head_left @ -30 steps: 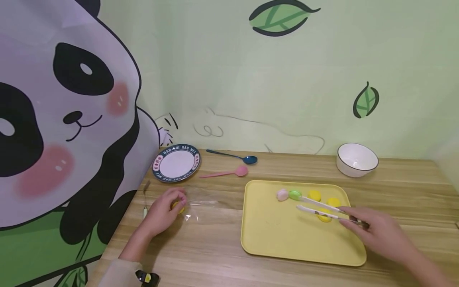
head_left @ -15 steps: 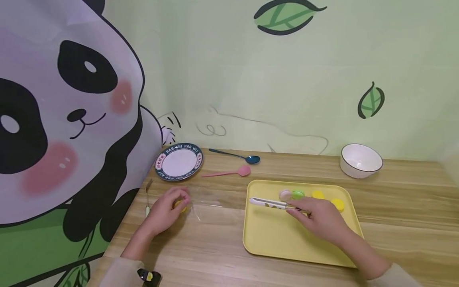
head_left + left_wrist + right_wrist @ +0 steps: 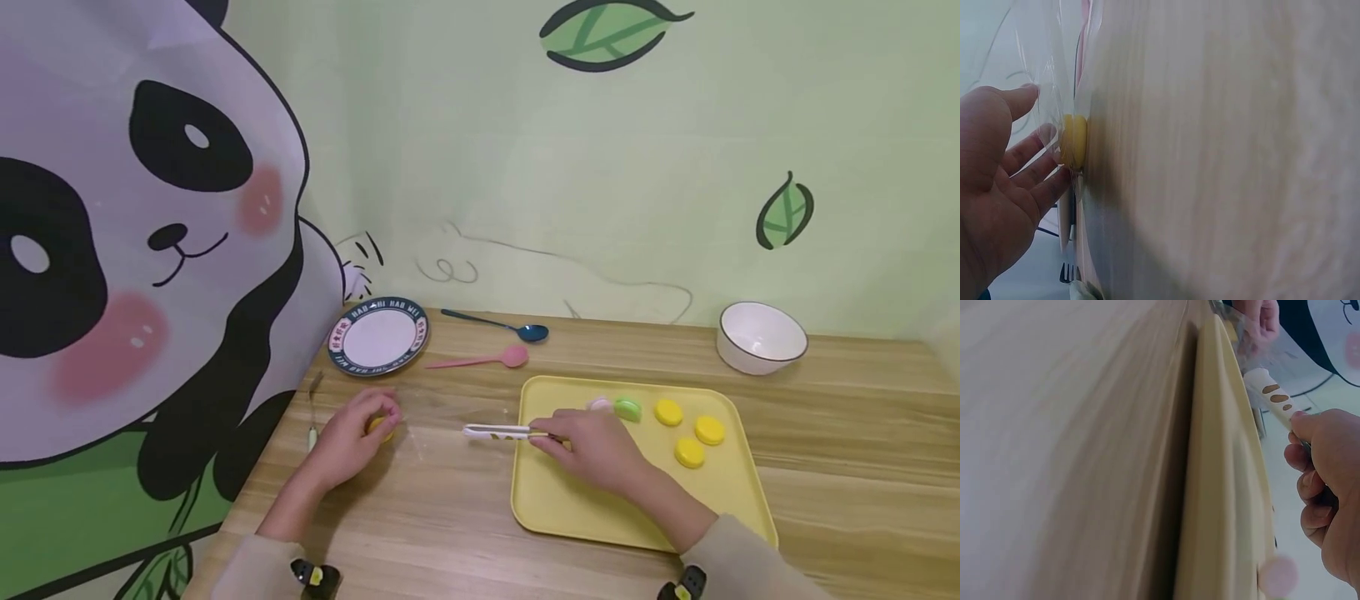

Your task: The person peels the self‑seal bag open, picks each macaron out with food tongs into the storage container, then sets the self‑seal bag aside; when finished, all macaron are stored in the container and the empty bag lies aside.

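Observation:
My left hand (image 3: 348, 437) holds the edge of a clear plastic bag (image 3: 1054, 56) at the left of the table. A yellow macaron (image 3: 1074, 140) lies within the film beside its fingertips. My right hand (image 3: 596, 450) grips a pair of tongs (image 3: 495, 432) with white, brown-patterned tips. The tongs point left past the tray's edge, arms close together and nothing seen between them; their tips are near the bag's right side. Under and behind the right hand lies a yellow tray (image 3: 600, 521) with several macarons: yellow ones (image 3: 689, 452), a green one (image 3: 627, 409) and a partly hidden pink one (image 3: 600, 404).
Behind the left hand stands a blue-rimmed plate (image 3: 378, 336). A dark blue spoon (image 3: 532, 333) and a pink spoon (image 3: 513, 357) lie to its right. A white bowl (image 3: 762, 337) is at the back right. A fork (image 3: 312, 417) lies left of the left hand.
My right hand has carried the tongs leftward across the tray, and their arms have come together. My left hand stays with the bag. The view has shifted slightly.

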Action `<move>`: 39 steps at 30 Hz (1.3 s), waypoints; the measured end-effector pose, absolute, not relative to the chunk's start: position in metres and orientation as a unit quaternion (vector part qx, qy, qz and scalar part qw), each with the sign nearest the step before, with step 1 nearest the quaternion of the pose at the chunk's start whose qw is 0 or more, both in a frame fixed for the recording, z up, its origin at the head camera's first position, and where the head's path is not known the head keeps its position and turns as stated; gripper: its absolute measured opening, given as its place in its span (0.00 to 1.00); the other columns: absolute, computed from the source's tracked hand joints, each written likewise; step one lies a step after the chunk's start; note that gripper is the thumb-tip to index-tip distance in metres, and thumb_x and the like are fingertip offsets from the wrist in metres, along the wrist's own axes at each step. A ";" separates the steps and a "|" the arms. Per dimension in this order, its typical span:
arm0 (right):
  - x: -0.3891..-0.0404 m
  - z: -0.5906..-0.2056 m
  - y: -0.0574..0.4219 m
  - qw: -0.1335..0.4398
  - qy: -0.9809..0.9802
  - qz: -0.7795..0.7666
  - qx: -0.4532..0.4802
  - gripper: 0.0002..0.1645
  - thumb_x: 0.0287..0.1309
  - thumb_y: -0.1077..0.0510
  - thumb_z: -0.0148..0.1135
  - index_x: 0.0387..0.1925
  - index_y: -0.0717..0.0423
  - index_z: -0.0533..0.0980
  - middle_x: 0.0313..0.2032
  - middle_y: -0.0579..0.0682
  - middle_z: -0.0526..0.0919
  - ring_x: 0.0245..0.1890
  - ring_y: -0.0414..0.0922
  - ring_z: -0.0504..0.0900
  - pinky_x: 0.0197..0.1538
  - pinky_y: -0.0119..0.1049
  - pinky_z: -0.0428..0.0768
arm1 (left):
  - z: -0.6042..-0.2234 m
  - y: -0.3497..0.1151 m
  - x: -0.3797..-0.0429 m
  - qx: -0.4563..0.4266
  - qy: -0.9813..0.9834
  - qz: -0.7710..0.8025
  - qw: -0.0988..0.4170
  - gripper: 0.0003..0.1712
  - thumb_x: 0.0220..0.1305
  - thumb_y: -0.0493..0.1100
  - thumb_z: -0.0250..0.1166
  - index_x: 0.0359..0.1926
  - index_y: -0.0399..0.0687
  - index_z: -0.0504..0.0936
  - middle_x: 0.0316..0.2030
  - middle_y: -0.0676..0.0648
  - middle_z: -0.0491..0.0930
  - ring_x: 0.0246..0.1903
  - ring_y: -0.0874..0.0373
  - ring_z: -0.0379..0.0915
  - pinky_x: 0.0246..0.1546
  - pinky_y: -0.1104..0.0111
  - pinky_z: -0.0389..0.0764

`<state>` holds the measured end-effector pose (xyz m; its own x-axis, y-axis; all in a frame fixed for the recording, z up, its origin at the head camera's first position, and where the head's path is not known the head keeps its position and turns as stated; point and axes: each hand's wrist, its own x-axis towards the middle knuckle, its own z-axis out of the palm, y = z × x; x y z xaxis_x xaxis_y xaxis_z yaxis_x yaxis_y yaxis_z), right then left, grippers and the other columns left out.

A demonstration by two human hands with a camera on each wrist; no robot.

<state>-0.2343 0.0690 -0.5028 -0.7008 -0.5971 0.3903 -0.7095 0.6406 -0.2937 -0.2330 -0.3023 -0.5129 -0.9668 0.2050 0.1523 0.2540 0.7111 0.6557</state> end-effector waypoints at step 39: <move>-0.256 -0.514 -0.045 0.048 -0.895 0.201 0.394 0.24 0.64 0.38 0.55 0.55 0.44 0.77 0.34 0.40 0.82 0.30 0.37 0.77 0.34 0.35 0.76 | -0.516 -0.298 -0.233 -0.125 -0.926 -0.351 0.052 0.03 0.67 0.45 0.60 0.35 0.60 0.77 0.56 0.47 0.74 0.58 0.48 0.69 0.59 0.49 0.66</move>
<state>-0.2559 -0.0446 -0.5140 -0.6845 -0.6867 0.2448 -0.7255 0.6084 -0.3217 -0.2329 -0.2983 -0.5160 -0.9631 0.1953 0.1852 0.2690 0.7217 0.6378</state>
